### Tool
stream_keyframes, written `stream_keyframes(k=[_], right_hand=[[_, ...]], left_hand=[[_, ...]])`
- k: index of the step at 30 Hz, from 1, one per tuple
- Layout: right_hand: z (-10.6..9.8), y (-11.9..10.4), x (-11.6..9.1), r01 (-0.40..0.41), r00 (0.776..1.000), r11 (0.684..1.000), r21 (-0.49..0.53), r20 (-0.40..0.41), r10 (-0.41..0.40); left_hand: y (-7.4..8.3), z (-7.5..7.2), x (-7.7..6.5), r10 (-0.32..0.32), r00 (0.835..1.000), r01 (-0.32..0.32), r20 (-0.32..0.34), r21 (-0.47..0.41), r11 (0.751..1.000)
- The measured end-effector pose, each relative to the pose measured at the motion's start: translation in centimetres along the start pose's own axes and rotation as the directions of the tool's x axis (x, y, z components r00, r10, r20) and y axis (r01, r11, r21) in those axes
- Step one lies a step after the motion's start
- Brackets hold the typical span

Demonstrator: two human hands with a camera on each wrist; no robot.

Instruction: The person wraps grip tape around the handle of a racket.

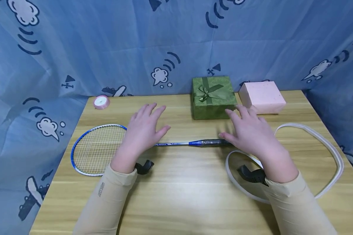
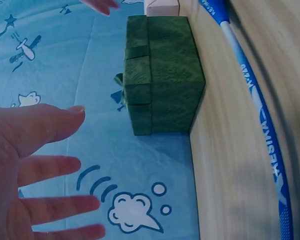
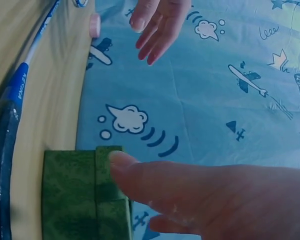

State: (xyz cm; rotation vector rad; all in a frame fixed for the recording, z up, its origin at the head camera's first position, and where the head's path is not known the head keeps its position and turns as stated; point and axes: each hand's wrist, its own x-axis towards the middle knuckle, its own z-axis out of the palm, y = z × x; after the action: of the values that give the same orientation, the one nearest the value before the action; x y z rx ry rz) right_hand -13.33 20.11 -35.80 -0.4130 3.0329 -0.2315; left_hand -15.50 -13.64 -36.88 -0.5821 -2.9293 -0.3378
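In the head view my left hand hovers with spread fingers above the blue badminton racket, between its strung head and its handle. Nothing is in that hand. My right hand, also holding nothing, hangs over the end of the black handle and hides its tip. Its fingertips overlap the front corner of a green gift box with a ribbon bow in this view. Both thumbs point inward. The left wrist view shows the left fingers apart from the green box.
A pink box stands right of the green one. At the back left lies a pink ribbon roll. A white strap loops on the wooden table under the right forearm. A patterned blue cloth hangs behind.
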Motion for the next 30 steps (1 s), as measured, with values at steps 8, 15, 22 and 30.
stream_keyframes(k=[8,15,22,30], right_hand=[[0.9,-0.4,0.6,0.126,0.983,0.992,-0.012,0.133,-0.124],[2.0,-1.0,1.1,0.16,0.971,0.987,0.009,0.178,-0.159],[3.3,-1.6,1.5,0.185,0.961,0.983,0.002,0.207,-0.182],[4.4,-1.8,1.8,0.201,0.955,0.98,-0.002,0.225,-0.196]], left_hand=[[0.2,1.7,0.6,0.028,0.986,-0.015,0.165,-0.08,0.997],[0.2,3.7,1.1,0.047,0.957,-0.041,0.288,-0.026,0.999],[0.6,4.9,1.0,0.081,0.941,-0.084,0.329,-0.004,0.996],[0.7,5.7,0.8,0.083,0.922,-0.097,0.378,0.018,0.995]])
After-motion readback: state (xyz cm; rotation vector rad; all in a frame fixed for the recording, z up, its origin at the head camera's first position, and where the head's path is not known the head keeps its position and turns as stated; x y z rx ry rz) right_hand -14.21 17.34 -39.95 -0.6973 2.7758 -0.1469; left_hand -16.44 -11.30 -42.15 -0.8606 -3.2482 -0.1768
